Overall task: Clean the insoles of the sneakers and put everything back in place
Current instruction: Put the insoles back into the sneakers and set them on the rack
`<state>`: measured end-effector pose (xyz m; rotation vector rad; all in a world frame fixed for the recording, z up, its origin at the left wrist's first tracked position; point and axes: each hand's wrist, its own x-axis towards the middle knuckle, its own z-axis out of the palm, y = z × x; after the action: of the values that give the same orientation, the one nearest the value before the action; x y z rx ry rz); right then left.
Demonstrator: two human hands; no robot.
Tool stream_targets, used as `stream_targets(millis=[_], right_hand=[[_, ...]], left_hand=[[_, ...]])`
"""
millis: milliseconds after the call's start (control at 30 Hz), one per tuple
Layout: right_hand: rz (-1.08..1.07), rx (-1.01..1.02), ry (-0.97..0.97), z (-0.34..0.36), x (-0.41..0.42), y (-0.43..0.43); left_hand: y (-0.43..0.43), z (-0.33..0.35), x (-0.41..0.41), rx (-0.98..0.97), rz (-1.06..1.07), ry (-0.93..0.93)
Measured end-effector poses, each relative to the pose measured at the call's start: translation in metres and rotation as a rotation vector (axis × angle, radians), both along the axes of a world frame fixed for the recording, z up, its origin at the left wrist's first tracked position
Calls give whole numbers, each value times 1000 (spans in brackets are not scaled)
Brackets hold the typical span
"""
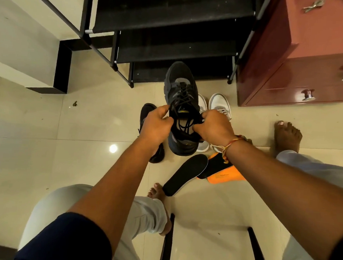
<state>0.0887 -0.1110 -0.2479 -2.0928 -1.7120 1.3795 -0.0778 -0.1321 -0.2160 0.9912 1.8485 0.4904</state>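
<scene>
Above the glossy cream tiled floor (64,153), in front of the black tiered shoe rack (171,49), a black lace-up mesh sneaker (181,90) is held in the air with its toe pointing away. The left hand (157,125) has its fingers curled round the near left edge of the collar. The right hand (215,126) grips the opposite edge, its fingers bunched over the loose laces, so the two hands appear to be spreading the opening.

A flat black foam insole (186,174) lies on the floor below, and its toe overlaps an orange-backed insole (228,176) that is partly hidden under the right forearm. The second black sneaker (147,110) sits on the floor beneath the left wrist, with a pair of white and grey sneakers (220,102) just beside the held shoe.

The likely troubles:
- The slack laces may drop into the opening and get caught under an insole as it is slid in.
- An insole may fold at the toe if it is pushed in too fast.
- With two pairs close together, an insole could end up in the wrong shoe.
- A bare foot rests touching the black insole and could scuff it or kick it away.
</scene>
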Motion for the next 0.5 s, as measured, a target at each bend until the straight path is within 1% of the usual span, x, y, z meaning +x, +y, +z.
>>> stream_targets(millis=[67,133,167,233,267,300,333,367,400,433,500], right_hand=[[30,-8,-72,-21,-13,1],[58,-14,-130,-45,-27,1],[72,-21,-159,-57,-34,0],[92,-44,-223,-83,-50,-5],[89,-65,-249,-96,-58,-6],[80,-96,-266,-110,-68,-8],[60,-123,-288,-122,-76,-10],[35,-146,-312,-133,-82,-12],[19,-162,-330,-145,-88,-14],[12,-168,-328,-156,-92,-15],[8,-161,-323,-175,-99,-16]], left_hand=[[-4,-20,-12,-119,190,21],[-12,-48,-27,-238,311,90],[-17,-64,-35,-283,342,117],[-26,-92,-45,-338,423,80],[-32,-106,-48,-352,431,79],[-39,-112,-50,-394,406,86],[-44,-112,-51,-482,356,129],[-52,-115,-50,-524,27,373],[-51,-123,-51,-522,-122,509],[-48,-130,-53,-530,-135,531],[-39,-153,-62,-518,-3,477]])
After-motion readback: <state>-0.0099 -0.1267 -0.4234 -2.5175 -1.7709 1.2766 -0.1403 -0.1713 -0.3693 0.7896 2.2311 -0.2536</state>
